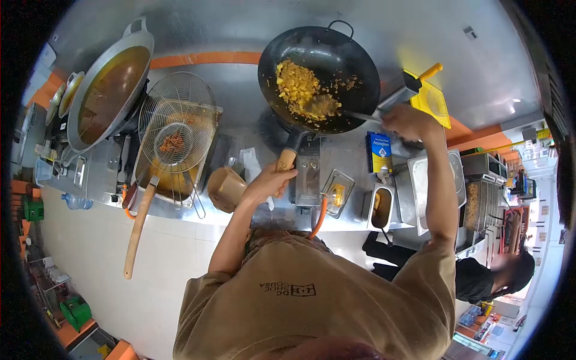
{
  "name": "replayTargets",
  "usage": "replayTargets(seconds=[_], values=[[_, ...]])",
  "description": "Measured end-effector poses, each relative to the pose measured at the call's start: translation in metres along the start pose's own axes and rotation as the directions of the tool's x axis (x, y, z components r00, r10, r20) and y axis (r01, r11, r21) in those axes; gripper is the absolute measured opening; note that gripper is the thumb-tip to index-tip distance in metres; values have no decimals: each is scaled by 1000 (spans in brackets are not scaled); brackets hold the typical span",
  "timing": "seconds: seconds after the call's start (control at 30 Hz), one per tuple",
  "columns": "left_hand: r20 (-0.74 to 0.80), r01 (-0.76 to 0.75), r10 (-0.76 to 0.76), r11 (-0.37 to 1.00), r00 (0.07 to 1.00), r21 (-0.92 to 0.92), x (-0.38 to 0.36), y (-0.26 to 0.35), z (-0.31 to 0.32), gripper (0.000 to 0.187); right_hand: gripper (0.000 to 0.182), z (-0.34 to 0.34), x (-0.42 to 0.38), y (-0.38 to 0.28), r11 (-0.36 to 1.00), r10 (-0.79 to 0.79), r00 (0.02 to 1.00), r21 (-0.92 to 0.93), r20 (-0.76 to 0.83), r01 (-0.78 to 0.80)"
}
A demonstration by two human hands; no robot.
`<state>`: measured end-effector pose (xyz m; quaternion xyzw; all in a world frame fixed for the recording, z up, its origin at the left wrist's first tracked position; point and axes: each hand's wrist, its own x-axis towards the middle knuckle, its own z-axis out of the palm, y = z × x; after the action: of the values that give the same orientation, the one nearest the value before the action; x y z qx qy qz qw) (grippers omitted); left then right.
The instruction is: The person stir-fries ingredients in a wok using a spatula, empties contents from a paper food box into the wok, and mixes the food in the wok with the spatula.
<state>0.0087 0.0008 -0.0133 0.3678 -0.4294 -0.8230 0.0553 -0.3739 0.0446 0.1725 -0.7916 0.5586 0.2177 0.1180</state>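
A black wok (pixel 357 66) sits over the gas burner at the back of the counter. Chopped yellow-brown food (pixel 296 84), perhaps egg and rice, lies mostly on its left side, with bits scattered to the right. My left hand (pixel 271 182) is closed around the wok's wooden handle (pixel 287 159). My right hand (pixel 413 122) grips a long metal wok spatula (pixel 359 115); its head is blurred and partly buried in the food.
At left are a large pan of brown liquid (pixel 114 90), a wire strainer (pixel 177 114) over a tray, and a brown jug (pixel 227 191). A blue-yellow box (pixel 380 153) and metal containers (pixel 414 192) stand at right. A person in black (pixel 480 279) is at lower right.
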Motion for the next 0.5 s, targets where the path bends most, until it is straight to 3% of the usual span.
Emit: replayTargets(seconds=[0.03,0.07,0.1,0.13,0.17,0.2,0.33,0.4,0.43,0.47,0.5], values=[[21,-12,12,1000,1000,-10,0,0,0,23,32,-1,-1,4,953,-232,959,-161,165,258],[25,-8,8,1000,1000,-12,-1,-1,0,23,32,18,11,-9,988,65,986,-149,153,-42],[14,-5,5,1000,1000,-3,-1,0,1,23,32,24,29,-26,988,75,985,-144,157,-52],[3,-6,6,1000,1000,5,0,0,3,23,26,29,47,-41,963,269,963,-37,5,-269],[10,-7,7,1000,1000,9,0,-2,4,23,22,30,54,-46,887,462,878,97,-128,-452],[11,-9,9,1000,1000,8,0,-4,2,24,26,12,50,-45,894,431,898,175,-90,-412],[20,-22,22,999,1000,-28,-1,-1,-3,28,35,-41,-17,-27,949,280,959,163,-39,-270],[4,-29,29,999,1000,-17,-4,0,-1,28,33,-37,-16,-23,940,278,917,118,285,-322],[-1,-37,37,999,999,11,-3,2,0,28,33,-14,-1,-18,938,283,916,116,284,-326],[5,-37,37,999,999,11,-3,1,1,28,30,26,25,-12,903,347,936,246,63,-351],[-1,-36,36,999,999,36,-2,0,1,27,28,46,43,-12,864,417,895,374,-155,-338]])
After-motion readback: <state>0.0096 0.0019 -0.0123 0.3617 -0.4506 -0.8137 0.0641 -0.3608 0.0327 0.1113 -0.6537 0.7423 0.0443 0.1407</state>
